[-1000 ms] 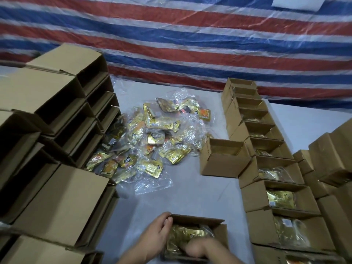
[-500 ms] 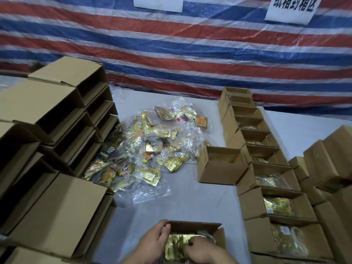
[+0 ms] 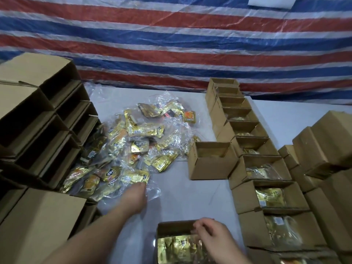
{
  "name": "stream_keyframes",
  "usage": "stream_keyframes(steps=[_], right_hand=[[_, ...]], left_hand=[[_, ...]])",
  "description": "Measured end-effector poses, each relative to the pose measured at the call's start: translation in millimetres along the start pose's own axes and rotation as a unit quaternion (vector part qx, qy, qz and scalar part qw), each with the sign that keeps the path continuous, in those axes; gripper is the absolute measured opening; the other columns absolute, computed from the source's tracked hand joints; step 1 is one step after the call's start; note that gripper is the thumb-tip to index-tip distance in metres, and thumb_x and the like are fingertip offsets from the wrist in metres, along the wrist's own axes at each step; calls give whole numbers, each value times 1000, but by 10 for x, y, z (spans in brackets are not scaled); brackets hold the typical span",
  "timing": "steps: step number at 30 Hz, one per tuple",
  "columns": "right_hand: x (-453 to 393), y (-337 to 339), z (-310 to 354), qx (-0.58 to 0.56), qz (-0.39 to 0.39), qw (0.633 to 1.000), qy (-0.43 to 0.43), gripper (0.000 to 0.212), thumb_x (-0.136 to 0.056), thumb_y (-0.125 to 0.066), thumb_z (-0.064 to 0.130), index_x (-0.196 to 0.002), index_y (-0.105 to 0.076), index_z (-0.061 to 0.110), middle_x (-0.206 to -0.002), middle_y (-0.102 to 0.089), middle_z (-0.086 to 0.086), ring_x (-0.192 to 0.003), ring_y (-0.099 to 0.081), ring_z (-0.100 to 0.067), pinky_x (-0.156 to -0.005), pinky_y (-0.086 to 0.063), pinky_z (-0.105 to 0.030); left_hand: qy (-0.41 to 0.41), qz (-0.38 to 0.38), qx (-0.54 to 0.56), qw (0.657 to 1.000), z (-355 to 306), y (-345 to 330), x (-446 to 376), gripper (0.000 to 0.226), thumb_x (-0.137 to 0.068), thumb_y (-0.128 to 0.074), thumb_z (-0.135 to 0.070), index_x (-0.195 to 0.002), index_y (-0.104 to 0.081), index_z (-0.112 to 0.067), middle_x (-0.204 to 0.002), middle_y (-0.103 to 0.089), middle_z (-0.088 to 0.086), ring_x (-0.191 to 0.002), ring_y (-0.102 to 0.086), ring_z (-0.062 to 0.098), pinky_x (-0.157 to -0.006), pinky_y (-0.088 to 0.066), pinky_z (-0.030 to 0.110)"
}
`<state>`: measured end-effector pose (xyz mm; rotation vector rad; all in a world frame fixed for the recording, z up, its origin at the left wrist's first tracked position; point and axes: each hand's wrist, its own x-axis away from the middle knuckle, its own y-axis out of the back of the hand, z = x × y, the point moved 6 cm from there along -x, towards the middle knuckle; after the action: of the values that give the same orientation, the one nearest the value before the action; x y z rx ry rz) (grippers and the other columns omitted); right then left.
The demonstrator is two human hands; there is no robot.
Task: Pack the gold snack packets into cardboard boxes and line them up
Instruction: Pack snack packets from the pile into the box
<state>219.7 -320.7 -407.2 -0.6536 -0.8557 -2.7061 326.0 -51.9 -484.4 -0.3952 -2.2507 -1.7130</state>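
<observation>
Where the near edge cuts the view, sits an open cardboard box [image 3: 172, 228] on the pale counter [image 3: 186, 199], gold snack packets [image 3: 178, 248] lying flat inside. Over its right half hovers the right hand [image 3: 213, 237], fingers loosely curled above the packets; cannot tell whether that grip actually pinches anything. Farther out and to the left reaches the left hand [image 3: 133, 197], back up, fingertips at the near edge of a loose pile of packets [image 3: 129, 149] in clear wrap, right by one gold packet [image 3: 135, 177]; fingers hidden beneath the hand, so grip state cannot be told. Spread across the middle of the counter lies that pile, touching the stack of empty boxes [image 3: 43, 119] on the left, openings facing right. Just right of the pile stands a single open box [image 3: 210, 161], something gold faintly visible at its bottom. Beside it runs a row of filled boxes [image 3: 266, 187] from near to far, tops open, gold packets showing in the closer ones. Beyond that row, at the right edge, stand more cardboard boxes [image 3: 323, 147]. Behind everything hangs a red, white and blue striped tarp [image 3: 175, 44].
</observation>
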Motion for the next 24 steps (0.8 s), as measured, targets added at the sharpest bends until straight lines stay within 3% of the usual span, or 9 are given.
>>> stream_keyframes(steps=[3,6,9,16,20,22,24], right_hand=[[-48,290,-56,-52,-88,995,9,22,-94,-63,18,-80,-72,33,-85,-73,10,-82,-68,-1,-74,-50,-13],[-142,437,-85,-73,-102,992,-9,16,-97,-59,19,-94,-68,32,-95,-70,14,-88,-62,10,-71,-43,-3],[-251,513,-85,-72,-108,991,-3,17,-98,-58,15,-94,-66,29,-99,-69,14,-88,-60,13,-72,-41,-2],[-338,523,-177,-117,-128,985,-27,20,-98,-55,14,-88,-68,25,-90,-71,5,-89,-68,-12,-76,-50,-17],[-315,503,-218,-124,-114,985,-41,19,-98,-54,18,-90,-69,26,-89,-72,7,-83,-70,-7,-74,-48,-21],[-310,505,-193,-137,-111,983,-46,21,-98,-53,17,-90,-70,26,-88,-72,8,-80,-69,-5,-72,-47,-20],[-313,513,-116,-149,-112,981,-49,21,-99,-52,16,-90,-70,24,-89,-72,5,-79,-69,-5,-72,-49,-21]], left_hand=[[-34,14,-170,985,25,89,-404,49,-92,-52,-28,-137,-38,-14,-139,-47,8,-127,-46,26,-103,-38,38],[-36,32,-235,971,65,76,-624,67,-90,-60,-36,-144,-29,-12,-149,-36,10,-138,-35,27,-111,-32,42],[-32,47,-272,961,67,11,-704,78,-87,-64,-40,-147,-24,-10,-151,-31,13,-139,-32,30,-109,-36,42],[-59,8,-348,936,28,60,-835,64,-87,-60,-43,-139,-37,-13,-138,-43,8,-129,-42,26,-103,-38,38],[-53,-23,-281,958,14,75,-785,57,-93,-37,-61,-127,-50,-17,-128,-52,7,-119,-48,24,-99,-39,38],[-12,-46,-168,985,-5,205,-735,53,-94,-33,-59,-117,-53,-16,-121,-58,10,-107,-54,26,-91,-44,38],[40,-54,12,998,-42,365,-641,39,-95,-40,-47,-110,-50,-12,-112,-62,15,-91,-58,28,-79,-48,36]])
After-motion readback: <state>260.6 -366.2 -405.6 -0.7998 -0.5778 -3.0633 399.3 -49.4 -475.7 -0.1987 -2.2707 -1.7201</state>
